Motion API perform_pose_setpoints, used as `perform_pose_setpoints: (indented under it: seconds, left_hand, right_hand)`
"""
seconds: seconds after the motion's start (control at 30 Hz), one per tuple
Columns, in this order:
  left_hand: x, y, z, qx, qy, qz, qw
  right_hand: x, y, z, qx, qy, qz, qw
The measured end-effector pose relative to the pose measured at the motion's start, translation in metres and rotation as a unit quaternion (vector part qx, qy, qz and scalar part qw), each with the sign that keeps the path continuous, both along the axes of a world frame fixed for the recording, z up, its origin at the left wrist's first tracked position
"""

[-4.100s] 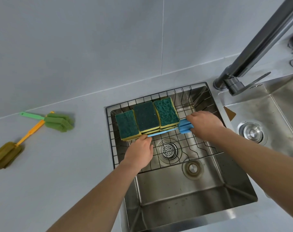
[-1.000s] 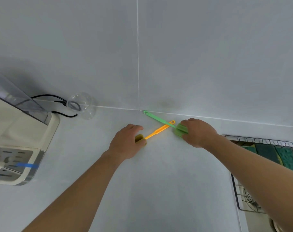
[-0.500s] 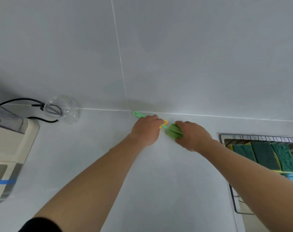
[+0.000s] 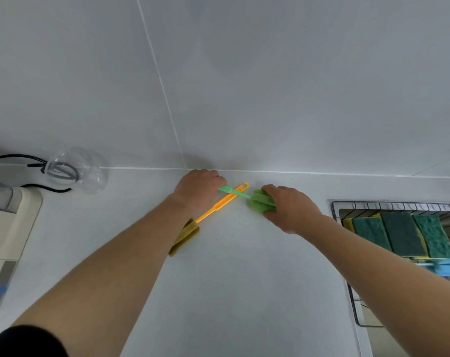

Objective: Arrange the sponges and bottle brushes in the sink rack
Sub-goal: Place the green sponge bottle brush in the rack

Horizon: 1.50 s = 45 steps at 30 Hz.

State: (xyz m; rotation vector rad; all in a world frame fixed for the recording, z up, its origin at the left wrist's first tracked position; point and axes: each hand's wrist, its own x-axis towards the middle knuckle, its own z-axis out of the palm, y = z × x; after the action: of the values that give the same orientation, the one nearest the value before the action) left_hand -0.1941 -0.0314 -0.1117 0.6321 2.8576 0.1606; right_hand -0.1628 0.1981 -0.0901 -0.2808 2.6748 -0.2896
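Observation:
A green bottle brush (image 4: 261,199) lies on the white counter near the back wall. My right hand (image 4: 289,208) grips its green sponge head, and my left hand (image 4: 199,189) is closed on the end of its thin handle. An orange bottle brush (image 4: 220,205) with an olive sponge head (image 4: 184,239) lies crossed beneath the green handle, partly hidden by my left forearm. At the right edge, three green-and-yellow sponges (image 4: 401,234) sit side by side in the wire sink rack (image 4: 352,302), with a blue brush (image 4: 448,269) just in front of them.
A clear glass jar (image 4: 76,170) lies on its side at the back left beside a black cable (image 4: 10,158). A cream appliance (image 4: 5,225) stands at the left edge. The tiled wall rises right behind the brushes.
My left hand let go of the olive sponge head, moved up to the green handle's tip and closed on it. The right hand stays on the green sponge head. The view shifted slightly.

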Motion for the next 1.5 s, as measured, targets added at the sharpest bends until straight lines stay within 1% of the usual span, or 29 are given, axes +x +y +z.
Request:
perform_pose_setpoints:
  seconds: [0.23,0.37,0.53,0.73,0.9,1.0,1.1,1.23,1.3,1.4,1.5]
  left_hand:
    - [0.012,0.001,0.022,-0.026,0.005,-0.006,1.000]
    - [0.026,0.001,0.037,-0.012,-0.015,0.016,1.000]
    - [0.056,0.005,0.059,0.013,-0.050,0.044,0.998]
    - [0.093,0.016,0.083,0.066,-0.055,0.064,0.994]
    - [0.122,0.024,0.093,0.150,-0.042,0.098,0.983]
    - [0.143,0.035,0.099,0.215,-0.032,0.092,0.972]
    - [0.164,0.052,0.101,0.279,-0.036,0.100,0.954]
    - [0.185,0.078,0.103,0.351,-0.059,0.139,0.924]
    - [0.196,0.093,0.105,0.385,-0.067,0.150,0.908]
    - [0.210,0.119,0.108,0.421,-0.063,0.149,0.893]
    - [0.220,0.142,0.108,0.453,-0.073,0.141,0.878]
  right_hand:
    - [0.010,0.007,0.013,-0.017,0.001,-0.001,1.000]
    - [0.022,0.015,0.033,-0.054,0.020,-0.012,0.998]
    - [0.045,0.035,0.064,-0.128,0.030,-0.036,0.991]
    - [0.077,0.054,0.096,-0.242,0.073,-0.082,0.964]
    - [0.099,0.063,0.121,-0.343,0.103,-0.132,0.924]
    - [0.115,0.069,0.133,-0.397,0.129,-0.163,0.894]
    - [0.130,0.073,0.140,-0.444,0.165,-0.187,0.861]
    - [0.150,0.073,0.147,-0.483,0.181,-0.273,0.812]
    - [0.160,0.074,0.147,-0.502,0.171,-0.307,0.790]
    - [0.174,0.075,0.142,-0.554,0.119,-0.335,0.753]
    - [0.185,0.081,0.135,-0.576,0.097,-0.345,0.735]
